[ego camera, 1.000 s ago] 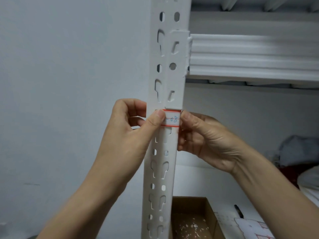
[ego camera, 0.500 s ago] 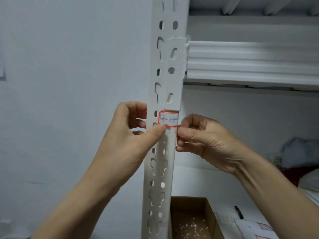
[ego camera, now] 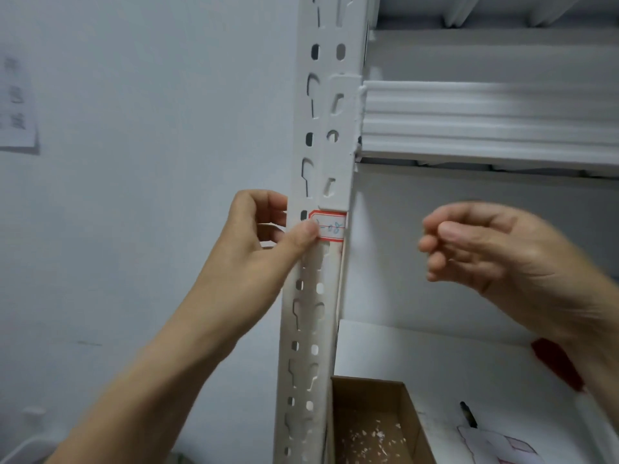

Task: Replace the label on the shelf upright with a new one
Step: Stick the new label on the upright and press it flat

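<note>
A white slotted shelf upright [ego camera: 321, 128] runs down the middle of the view. A red-bordered label [ego camera: 331, 228] with blue handwriting sticks on its front face, just below the beam bracket. My left hand [ego camera: 264, 252] presses its thumb tip on the label's left end, and its other fingers are curled beside the upright's left edge. My right hand [ego camera: 485, 249] hovers to the right of the upright, away from the label. It is blurred, its fingers are loosely curled, and nothing shows in it.
A white shelf beam [ego camera: 485, 118] joins the upright at upper right. On the lower shelf are an open cardboard box [ego camera: 407, 406] with white scraps inside, a dark pen [ego camera: 469, 415], a sheet of red-bordered labels [ego camera: 495, 445] and a red object [ego camera: 556, 366]. A paper [ego camera: 16, 105] hangs on the left wall.
My right hand has let go of the label's right end and pulled away to the right. My left thumb moved up from below the label onto its left end.
</note>
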